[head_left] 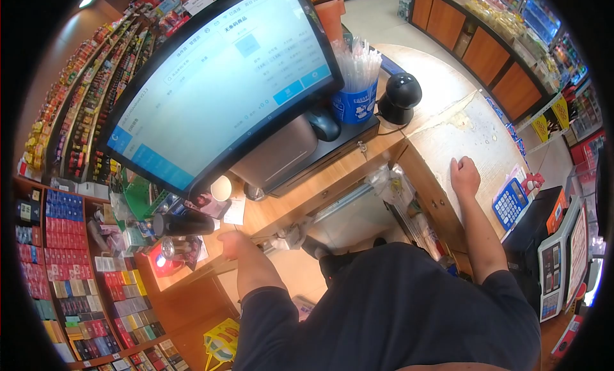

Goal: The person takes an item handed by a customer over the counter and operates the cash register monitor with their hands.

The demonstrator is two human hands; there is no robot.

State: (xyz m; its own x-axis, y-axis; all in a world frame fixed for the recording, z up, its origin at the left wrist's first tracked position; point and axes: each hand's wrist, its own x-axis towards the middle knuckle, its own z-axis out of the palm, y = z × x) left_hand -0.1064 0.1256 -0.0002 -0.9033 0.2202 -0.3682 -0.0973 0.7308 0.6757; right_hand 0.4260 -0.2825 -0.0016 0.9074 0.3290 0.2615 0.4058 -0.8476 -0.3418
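My right hand (465, 177) rests on the worn white counter top (441, 137) with its fingers curled in, and nothing shows in it. The blue calculator (510, 205) lies nearer to me, beside my right forearm. My left hand (234, 245) is at the front edge of the wooden counter, below a small white paper (235, 211). Its fingers are mostly hidden from this angle. A black bottle-like container (184, 224) lies close to it on the left. The large lit monitor (224, 83) stands ahead of me.
A blue tub of wrapped straws (355, 102), a black scanner (400, 97) and a computer mouse (324, 125) stand behind a drawer unit. A scale (554, 275) is at my right. Cigarette shelves (67, 256) line the left. A yellow bag (222, 340) sits low left.
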